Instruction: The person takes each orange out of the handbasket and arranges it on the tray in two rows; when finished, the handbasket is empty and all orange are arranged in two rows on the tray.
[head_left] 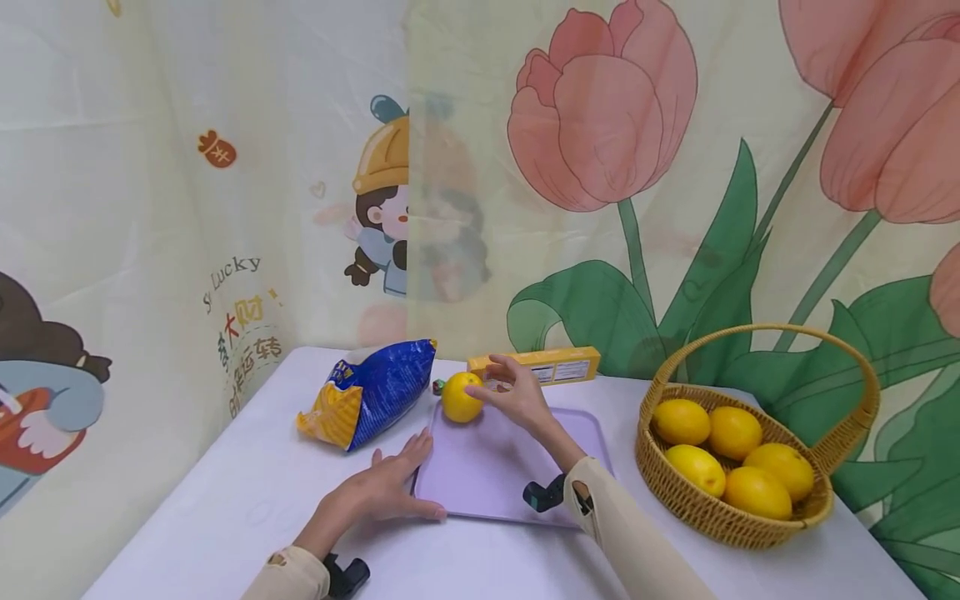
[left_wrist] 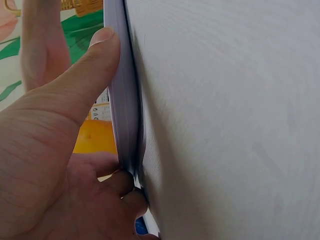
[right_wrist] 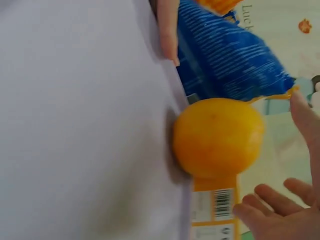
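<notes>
A purple tray (head_left: 510,467) lies on the white table. An orange (head_left: 461,397) sits on its far left corner. My right hand (head_left: 517,396) is just right of the orange, thumb and fingers spread; the right wrist view shows a gap between the fingers (right_wrist: 265,202) and the orange (right_wrist: 218,137). At the tray's near left corner rests my left hand (head_left: 382,483), its thumb along the front edge and its fingers along the left side. In the left wrist view the thumb (left_wrist: 95,57) touches the tray rim (left_wrist: 124,90).
A wicker basket (head_left: 720,521) with several yellow-orange fruits stands right of the tray. Left of the tray lies a blue and yellow snack bag (head_left: 386,392). Behind it are a long yellow box (head_left: 570,365) and a small green-and-red item (head_left: 438,387). Printed curtains hang behind the table.
</notes>
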